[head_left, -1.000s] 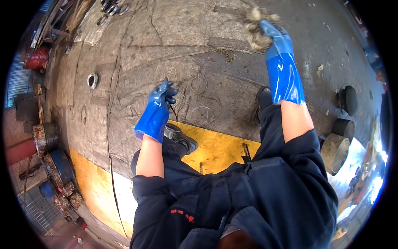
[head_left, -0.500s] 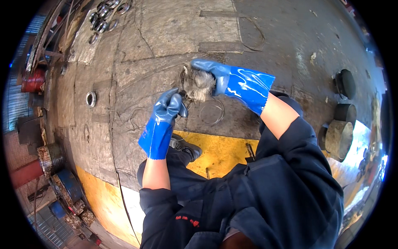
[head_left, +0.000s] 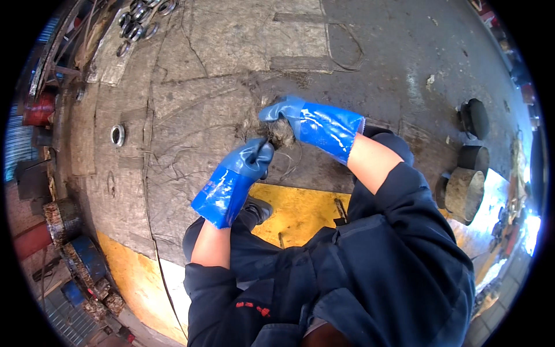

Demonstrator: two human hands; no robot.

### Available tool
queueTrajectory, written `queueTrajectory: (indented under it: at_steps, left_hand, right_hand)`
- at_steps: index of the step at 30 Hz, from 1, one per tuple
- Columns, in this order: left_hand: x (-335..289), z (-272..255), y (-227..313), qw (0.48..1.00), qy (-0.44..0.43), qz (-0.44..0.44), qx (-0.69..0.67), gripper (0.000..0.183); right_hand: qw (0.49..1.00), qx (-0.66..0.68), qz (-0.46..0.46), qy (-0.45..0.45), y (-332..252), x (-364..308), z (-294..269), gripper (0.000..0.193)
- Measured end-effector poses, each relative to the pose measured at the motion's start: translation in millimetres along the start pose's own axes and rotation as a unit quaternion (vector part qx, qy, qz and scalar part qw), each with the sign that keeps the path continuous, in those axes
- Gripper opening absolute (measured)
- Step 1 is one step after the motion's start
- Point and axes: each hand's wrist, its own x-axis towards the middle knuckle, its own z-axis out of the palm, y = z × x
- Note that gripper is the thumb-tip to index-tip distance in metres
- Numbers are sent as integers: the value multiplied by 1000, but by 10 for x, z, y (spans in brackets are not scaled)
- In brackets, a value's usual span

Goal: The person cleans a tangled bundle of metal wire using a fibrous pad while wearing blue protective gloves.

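Right hand (head_left: 289, 115), blue glove: grip closed over a grey-brown tuft of fibrous waste (head_left: 281, 134), held above the worn floor (head_left: 231, 34). Left hand (head_left: 251, 159), blue glove: grip closed, fingertips pinching the tuft's lower edge. Thin wire loops (head_left: 292, 162) lie on the floor beneath.

Left hand (head_left: 250, 163): glossy blue rubber gauntlet glove, wide cuff ending at mid-forearm. Right hand (head_left: 287, 114): matching blue glove, shiny highlights on cuff. Sleeves: dark navy work jacket, pushed up to the elbows. Chest: small red marking. Trousers: dark navy. Shoe: dark grey.
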Motion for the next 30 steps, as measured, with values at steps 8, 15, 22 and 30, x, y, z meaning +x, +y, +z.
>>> queueTrajectory:
  at_steps: [8, 15, 22, 30]
  left_hand:
    - [84, 104, -336, 955, 43, 199, 216, 22]
    - [-194, 247, -112, 951, -42, 246, 183, 17]
    - [-394, 174, -31, 969, -65, 217, 103, 20]
    - [-163, 221, -407, 993, 45, 100, -44, 42]
  right_hand:
    - [998, -56, 14, 27, -137, -11, -64, 41]
    - [915, 93, 352, 175, -515, 143, -450, 33]
    - [943, -29, 222, 248, -335, -222, -833, 31]
    - [890, 191, 298, 287, -701, -53, -873, 36]
